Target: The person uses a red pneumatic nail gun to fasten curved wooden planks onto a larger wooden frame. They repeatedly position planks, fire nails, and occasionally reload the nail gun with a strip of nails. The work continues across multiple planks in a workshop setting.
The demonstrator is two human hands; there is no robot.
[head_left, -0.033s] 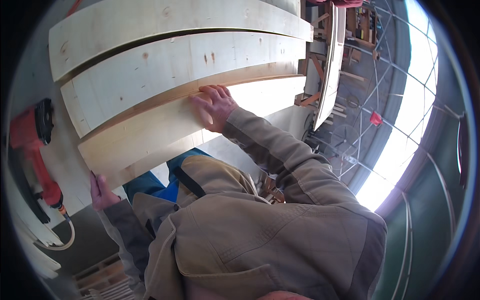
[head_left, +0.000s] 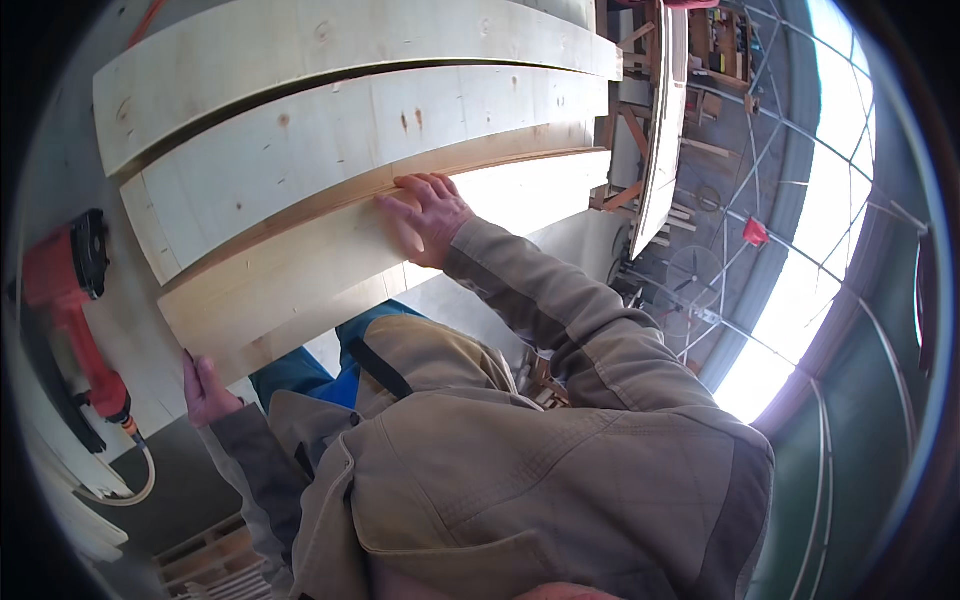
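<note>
A pale wooden board [head_left: 290,265] lies nearest to my body, its far edge along a thin brown strip of wood. My right hand [head_left: 430,215] is on this board near its middle, fingers curled over the far edge and thumb off to the left. At the board's near left corner, my left hand [head_left: 210,392] grips the end, fingers pointing up; a small dark tip shows by them, too small to name. Beyond lie two more wide boards, a middle plank [head_left: 300,135] and a far plank [head_left: 300,40], with a dark gap between them.
A red and black nail gun [head_left: 85,320] with an air hose [head_left: 148,475] lies on the left. Slatted wood [head_left: 210,555] is at lower left. A large panel [head_left: 660,130] leans on the right, near shelving [head_left: 722,45] and a standing fan [head_left: 690,280].
</note>
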